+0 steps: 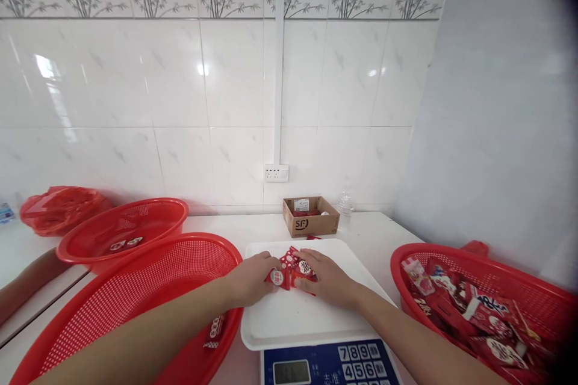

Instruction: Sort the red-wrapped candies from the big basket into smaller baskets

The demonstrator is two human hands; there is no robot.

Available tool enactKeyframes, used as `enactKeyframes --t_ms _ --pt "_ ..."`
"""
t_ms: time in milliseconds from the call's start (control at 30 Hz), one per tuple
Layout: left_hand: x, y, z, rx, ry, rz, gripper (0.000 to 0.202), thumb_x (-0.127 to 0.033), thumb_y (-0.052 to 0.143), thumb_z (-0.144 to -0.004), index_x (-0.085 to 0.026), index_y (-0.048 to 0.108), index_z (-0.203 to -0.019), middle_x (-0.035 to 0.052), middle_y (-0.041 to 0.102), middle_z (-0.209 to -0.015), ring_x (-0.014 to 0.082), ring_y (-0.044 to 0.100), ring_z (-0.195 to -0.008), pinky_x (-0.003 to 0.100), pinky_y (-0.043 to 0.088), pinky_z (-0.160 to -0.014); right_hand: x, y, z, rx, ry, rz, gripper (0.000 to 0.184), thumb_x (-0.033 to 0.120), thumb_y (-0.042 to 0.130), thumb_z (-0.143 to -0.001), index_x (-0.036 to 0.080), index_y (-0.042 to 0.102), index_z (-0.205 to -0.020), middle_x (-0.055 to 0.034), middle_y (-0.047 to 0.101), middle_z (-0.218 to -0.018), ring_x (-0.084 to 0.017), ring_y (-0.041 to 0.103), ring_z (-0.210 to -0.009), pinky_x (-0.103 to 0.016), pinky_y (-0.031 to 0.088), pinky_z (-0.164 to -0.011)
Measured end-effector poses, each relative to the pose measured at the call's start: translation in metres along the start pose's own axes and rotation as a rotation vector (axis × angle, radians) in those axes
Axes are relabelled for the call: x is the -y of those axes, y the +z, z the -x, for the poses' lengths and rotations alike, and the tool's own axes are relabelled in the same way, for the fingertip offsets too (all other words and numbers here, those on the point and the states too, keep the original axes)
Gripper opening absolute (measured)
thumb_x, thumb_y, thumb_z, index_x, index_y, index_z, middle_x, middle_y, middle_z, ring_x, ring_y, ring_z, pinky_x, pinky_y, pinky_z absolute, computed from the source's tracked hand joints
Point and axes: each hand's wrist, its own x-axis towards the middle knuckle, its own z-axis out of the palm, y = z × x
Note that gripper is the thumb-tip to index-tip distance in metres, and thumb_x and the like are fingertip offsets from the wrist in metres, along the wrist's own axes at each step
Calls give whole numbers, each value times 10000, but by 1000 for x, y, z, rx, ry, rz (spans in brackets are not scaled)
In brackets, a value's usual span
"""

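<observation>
White glazed wall tiles (135,90) with a bamboo-pattern border (217,6) form the background above a white counter (379,237). Main subject: a small cluster of red foil packets (289,269) near the far edge of a white plastic tray (289,319), the exact count hidden by the hands. Left hand (248,280) and right hand (327,280) both lie palm down and open, coming in from opposite sides, with their fingers over the packets and no clear pinch. Both forearms angle inward toward the tray, and the 2 hands nearly meet above the cluster. Handling judgement: light, flat contact from 2 sides seems suited to these thin packets, keeping them together and inside the tray's raised rim. The tray appears to rest on a digital scale (325,364) with a blue keypad; its readout is unreadable. Left of the tray, a large round red mesh basket (180,271) holds 1 visible packet, and a smaller red basket (121,222) behind it holds 2. To the right, a red mesh crate (406,252) holds a heap of similar packets (469,313). Farther back stand a cardboard box (310,216) and a clear plastic bottle (345,207).
</observation>
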Motion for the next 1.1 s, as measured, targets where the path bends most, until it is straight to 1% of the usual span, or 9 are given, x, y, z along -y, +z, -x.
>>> enactKeyframes --t_ms 100,233,333,400,533,700,833,967,1100 --pt "9 -20 11 -62 -48 -12 221 -269 462 -801 -260 635 -938 23 623 -1005 203 596 -903 294 454 -785 1 -2 1 9 11 -1 818 682 453 -740 214 329 -1400 -73 294 -1469 -267 235 -1344 -408 202 -1090" --pt "37 -53 35 -119 -171 -40 199 -230 426 -777 -247 624 -768 -8 647 -905 181 608 -790 268 458 -663 0 -3 1 13 15 -7 837 706 439 -732 217 326 -1402 -71 286 -1474 -280 225 -1347 -416 193 -1092" --pt "55 -70 50 -114 -257 -74 161 -245 463 -748 -233 620 -782 6 657 -838 199 612 -736 288 464 -619 0 -2 1 11 6 -11 848 714 434 -730 212 325 -1404 -75 290 -1472 -282 223 -1348 -410 188 -1094" --pt "60 -72 53 -118 -273 -89 194 -279 477 -757 -232 626 -874 21 660 -929 219 617 -814 310 477 -676 0 -2 1 10 3 -12 848 717 433 -729 216 323 -1405 -75 294 -1469 -280 226 -1346 -413 190 -1093" --pt "49 -51 34 -102 -185 -68 328 -376 427 -827 -246 591 -1080 33 601 -1166 233 566 -1036 336 450 -856 -1 -1 1 4 5 -8 859 719 435 -730 222 293 -1417 -77 284 -1474 -278 223 -1348 -418 192 -1093" --pt "20 -6 -16 -68 -95 -32 407 -399 442 -836 -212 534 -1186 78 602 -1169 246 526 -1100 363 409 -925 0 -1 1 -10 -10 4 868 693 462 -735 223 248 -1433 -71 283 -1476 -269 232 -1346 -399 201 -1095" --pt "7 13 -49 -87 -91 -4 432 -366 469 -824 -183 492 -1214 121 601 -1132 286 523 -1083 407 424 -869 0 0 2 -19 -5 -1 859 689 469 -733 223 267 -1426 -69 290 -1473 -274 233 -1345 -405 209 -1092" --pt "3 20 -63 -80 -103 54 313 -209 533 -752 -204 557 -1064 76 628 -1014 244 581 -941 333 459 -753 2 -1 1 -24 -5 -11 839 662 505 -724 226 305 -1412 -84 318 -1457 -291 257 -1333 -426 227 -1079" --pt "2 23 -66 -99 -146 139 335 -95 533 -691 -211 556 -1005 32 622 -938 186 591 -839 259 464 -665 5 -3 2 -23 -19 -17 814 643 509 -731 214 330 -1400 -91 333 -1448 -293 262 -1330 -428 219 -1080"
